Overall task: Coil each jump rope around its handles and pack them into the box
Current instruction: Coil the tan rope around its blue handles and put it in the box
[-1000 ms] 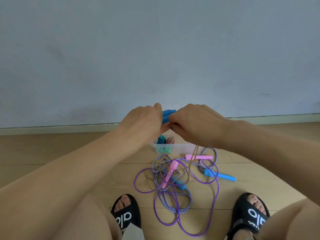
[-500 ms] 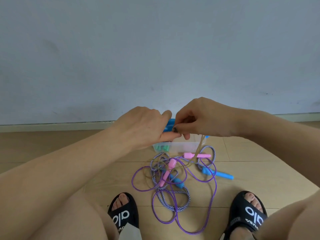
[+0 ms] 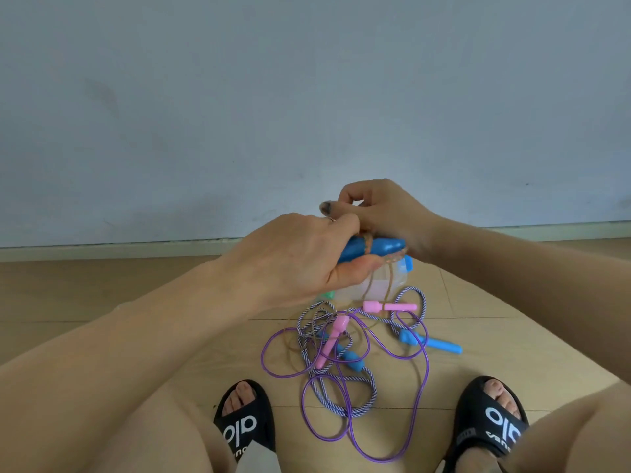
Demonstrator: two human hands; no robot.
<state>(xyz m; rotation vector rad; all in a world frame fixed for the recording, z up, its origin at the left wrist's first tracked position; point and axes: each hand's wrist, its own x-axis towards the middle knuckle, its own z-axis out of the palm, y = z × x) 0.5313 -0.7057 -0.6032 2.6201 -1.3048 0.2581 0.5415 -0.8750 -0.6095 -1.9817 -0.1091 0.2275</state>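
My left hand (image 3: 300, 261) grips a pair of blue handles (image 3: 372, 249) held sideways above the box. My right hand (image 3: 379, 209) pinches a thin tan rope (image 3: 389, 281) that loops around those handles and hangs down to the floor. The clear plastic box (image 3: 362, 288) sits on the floor right under my hands, mostly hidden; something green shows at its left end. In front of it lies a tangle: a purple rope (image 3: 423, 370) with pink handles (image 3: 389, 306) and a striped blue-white rope (image 3: 341, 401) with blue handles (image 3: 430, 342).
A grey wall with a pale baseboard (image 3: 102, 250) runs close behind the box. The floor is light wood. My feet in black slides (image 3: 244, 421) (image 3: 488, 418) sit on either side of the rope tangle.
My right hand has lifted above the handles and carried the tan rope over them. My left hand has turned, so more of the blue handles shows.
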